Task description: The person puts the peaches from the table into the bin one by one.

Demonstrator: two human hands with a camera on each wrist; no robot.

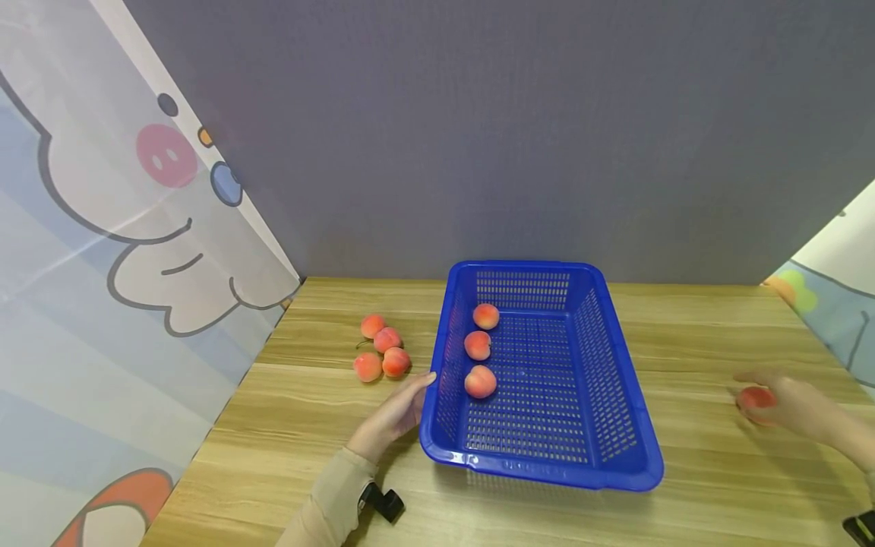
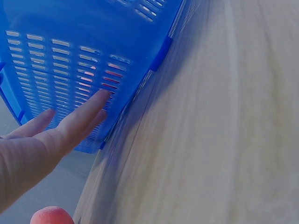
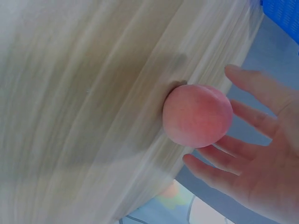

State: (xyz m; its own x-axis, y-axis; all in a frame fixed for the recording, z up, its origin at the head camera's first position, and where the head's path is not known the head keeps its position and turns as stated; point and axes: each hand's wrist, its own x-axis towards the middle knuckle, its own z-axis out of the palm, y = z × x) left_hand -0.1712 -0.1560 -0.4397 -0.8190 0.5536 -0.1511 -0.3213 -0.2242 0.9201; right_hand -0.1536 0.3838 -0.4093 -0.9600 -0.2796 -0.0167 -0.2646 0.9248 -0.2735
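Observation:
A blue plastic basket (image 1: 540, 475) stands on the wooden table, with three peaches in a row along its left side, one of them a peach (image 1: 481, 381) at the near end. My left hand (image 1: 398, 414) is at the basket's left wall, and in the left wrist view its extended fingers (image 2: 88, 109) lie against the slotted side. Far to the right, my right hand (image 1: 796, 406) reaches around a single peach (image 3: 197, 115) on the table. In the right wrist view its fingers are spread behind the fruit, and the thumb stands apart from it.
Several more peaches (image 1: 387, 339) lie in a cluster on the table left of the basket. A grey panel (image 1: 519, 152) rises behind the table (image 1: 287, 448). Cartoon-printed sheets (image 1: 102, 228) hang at the left and right sides.

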